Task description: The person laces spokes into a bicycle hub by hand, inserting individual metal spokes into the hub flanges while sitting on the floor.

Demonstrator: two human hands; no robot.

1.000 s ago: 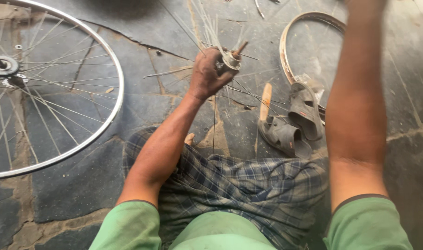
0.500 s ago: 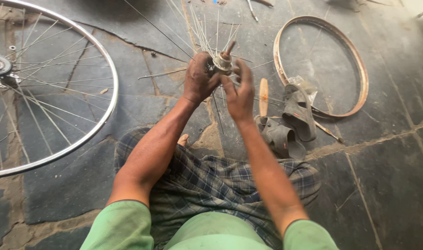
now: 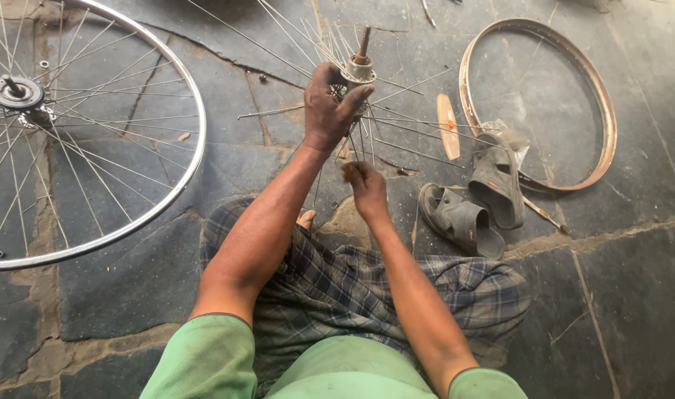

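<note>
My left hand [image 3: 330, 107] grips a metal wheel hub [image 3: 360, 68] held upright over the stone floor, its rusty axle pointing up. Many thin loose spokes [image 3: 411, 122] fan out from the hub in all directions. Just below it, my right hand [image 3: 365, 188] is closed, pinching the lower end of one spoke hanging from the hub. I sit on the floor in a checked cloth and green shirt.
A complete spoked wheel [image 3: 64, 133] lies on the floor at left. A bare rusty rim [image 3: 537, 103] lies at upper right. A pair of grey sandals [image 3: 474, 199] and a wooden-handled tool [image 3: 448, 125] rest beside the rim. The floor is cracked dark stone slabs.
My right arm came down from high at the right to the hub, then dropped below it onto a spoke. My left hand kept hold of the hub.
</note>
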